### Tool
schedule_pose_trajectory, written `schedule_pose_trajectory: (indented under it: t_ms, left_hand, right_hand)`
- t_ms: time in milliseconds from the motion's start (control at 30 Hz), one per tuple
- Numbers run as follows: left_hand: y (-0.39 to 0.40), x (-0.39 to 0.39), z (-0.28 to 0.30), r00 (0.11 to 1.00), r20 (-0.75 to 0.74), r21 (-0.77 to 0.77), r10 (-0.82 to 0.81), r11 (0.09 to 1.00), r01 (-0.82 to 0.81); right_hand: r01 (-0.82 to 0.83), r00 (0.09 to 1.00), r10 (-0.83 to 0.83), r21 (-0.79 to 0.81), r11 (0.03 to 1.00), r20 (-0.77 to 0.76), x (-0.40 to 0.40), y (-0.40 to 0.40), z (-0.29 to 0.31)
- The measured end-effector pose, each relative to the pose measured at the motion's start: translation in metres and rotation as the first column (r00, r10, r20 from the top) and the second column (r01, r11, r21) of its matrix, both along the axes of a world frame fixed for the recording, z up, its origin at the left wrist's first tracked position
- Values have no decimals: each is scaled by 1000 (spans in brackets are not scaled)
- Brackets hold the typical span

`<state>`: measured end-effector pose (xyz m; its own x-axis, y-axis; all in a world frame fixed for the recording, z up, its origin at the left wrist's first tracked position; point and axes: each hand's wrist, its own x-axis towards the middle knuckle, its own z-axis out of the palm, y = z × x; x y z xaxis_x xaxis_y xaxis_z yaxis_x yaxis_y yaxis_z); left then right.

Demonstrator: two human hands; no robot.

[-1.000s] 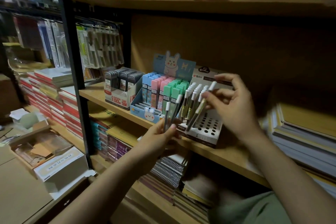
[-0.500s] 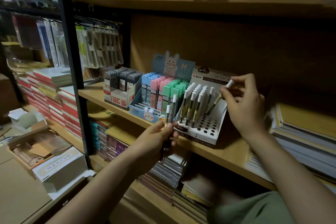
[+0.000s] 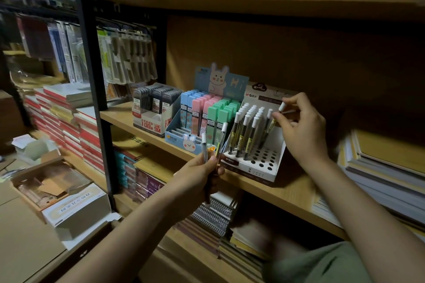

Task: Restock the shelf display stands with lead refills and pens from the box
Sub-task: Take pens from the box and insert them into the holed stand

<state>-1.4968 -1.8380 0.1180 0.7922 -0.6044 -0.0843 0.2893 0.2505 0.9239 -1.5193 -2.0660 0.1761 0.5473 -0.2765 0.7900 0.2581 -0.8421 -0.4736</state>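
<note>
From the head camera, everything turns on the white perforated display stand [image 3: 257,163] on the middle shelf [image 3: 289,193]. The right hand [image 3: 303,131] is over the stand's rear right corner, thumb and forefinger pinching one white-capped lead refill tube [image 3: 274,120] near its upper end, the other fingers curled loosely behind. The tube's long axis slants, cap up and to the right, lower end down and left toward the rear rows; whether its tip already sits in a hole is hidden by the tubes standing in front. The filled holes are at the stand's left and back, the open holes at its front right, directly below this hand, so the right hand is clearly the nearer one for seating. The left hand [image 3: 202,174] is just off the stand's front left corner, fingers wrapped round the lower ends of two spare tubes [image 3: 213,142] held nearly upright, caps up, in front of the rabbit-printed stand [image 3: 197,126] to the left. Seating probably calls for tipping the pinched tube closer to upright over its hole.
</note>
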Motion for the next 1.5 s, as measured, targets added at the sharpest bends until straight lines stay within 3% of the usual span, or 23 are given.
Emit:
schedule_pose_trajectory:
  t_ms: [333, 600, 733, 833, 900, 967, 1067, 1200, 1300, 1500]
  left_hand:
    - [5, 2, -2, 998, -26, -109, -61, 992, 58]
    - [3, -1, -2, 993, -7, -106, -116, 988, 115]
    - [5, 0, -2, 993, 28, -108, -116, 987, 119]
    - [4, 2, -2, 990, 72, -108, -123, 986, 131]
    - [2, 0, -2, 988, 91, -109, -129, 984, 138]
    - [-1, -3, -2, 983, 119, -100, -137, 984, 149]
    - [-3, -7, 0, 975, 150, -92, -165, 979, 180]
    - [3, -7, 6, 982, 63, -115, -179, 976, 185]
    - [8, -1, 0, 988, 133, 64, -80, 995, 72]
    - [3, 2, 1, 997, 60, 122, -49, 992, 41]
  right_hand:
    - [26, 996, -32, -64, 998, -86, 7, 8, 1]
    - [64, 984, -73, -55, 996, -164, 8, 16, 0]
    - [134, 989, -136, -29, 991, -64, -5, 18, 10]
    - [-62, 998, 61, 140, 988, 13, -23, 29, 13]
    - [-253, 959, 279, 285, 925, -55, -30, 46, 9]
    - [-327, 914, 385, 324, 888, -131, -31, 61, 3]
    - [-359, 895, 428, 368, 857, -124, -25, 74, 0]
    - [-395, 886, 463, 476, 786, -29, -24, 68, 7]
    - [-407, 886, 463, 529, 744, 30, -27, 55, 12]
    - [-388, 903, 429, 459, 799, 16, -30, 45, 6]
